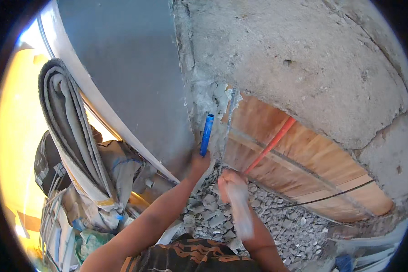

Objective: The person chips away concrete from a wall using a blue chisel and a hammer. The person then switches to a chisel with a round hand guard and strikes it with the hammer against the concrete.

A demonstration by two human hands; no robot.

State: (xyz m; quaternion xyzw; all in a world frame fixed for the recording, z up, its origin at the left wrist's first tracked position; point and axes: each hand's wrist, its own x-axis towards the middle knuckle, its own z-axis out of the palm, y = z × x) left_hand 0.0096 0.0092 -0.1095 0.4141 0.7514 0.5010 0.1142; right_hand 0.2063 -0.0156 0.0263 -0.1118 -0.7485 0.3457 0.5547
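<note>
My left hand (201, 164) is closed around the lower end of a short blue plastic pipe (207, 134), whose open end points up beside the broken wall edge. To its right my right hand (232, 185) is curled into a fist and blurred. A pale, smeared patch (243, 214) runs along that wrist and forearm; I cannot tell what it is. A thin ribbed metal bar (228, 125) comes down from the broken wall to just above the right fist, and whether the fist grips it is unclear. Behind the fist slants a red pipe (270, 147).
Broken rubble (214, 217) covers the floor below my hands. A plywood panel (312, 153) with a dark cable (326, 197) shows through a wall opening under rough concrete (292, 61). At left stand a folded grey carpet-like roll (68, 112), sacks (91, 244) and a smooth grey panel (129, 61).
</note>
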